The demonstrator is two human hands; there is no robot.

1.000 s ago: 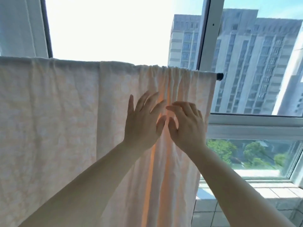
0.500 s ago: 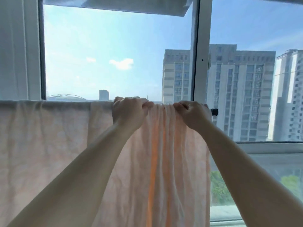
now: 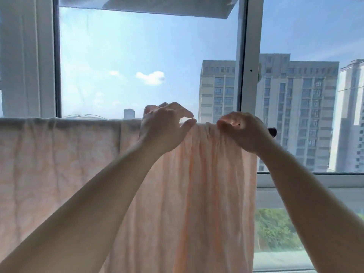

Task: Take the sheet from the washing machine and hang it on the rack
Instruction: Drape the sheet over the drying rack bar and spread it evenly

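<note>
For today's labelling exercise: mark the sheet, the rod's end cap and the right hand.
sheet (image 3: pixel 206 194): head view, on its gathered hanging folds.
end cap (image 3: pixel 272 132): head view, on the rod's dark tip.
right hand (image 3: pixel 242 131): head view, on its back, gripping the sheet's top.

Strongly backlit by bright daylight through the window (image 3: pixel 149 62); arms shaded, sheet (image 3: pixel 206 194) glowing translucent peach. Slightly soft throughout, with wide-angle bending of the frame edges.
</note>
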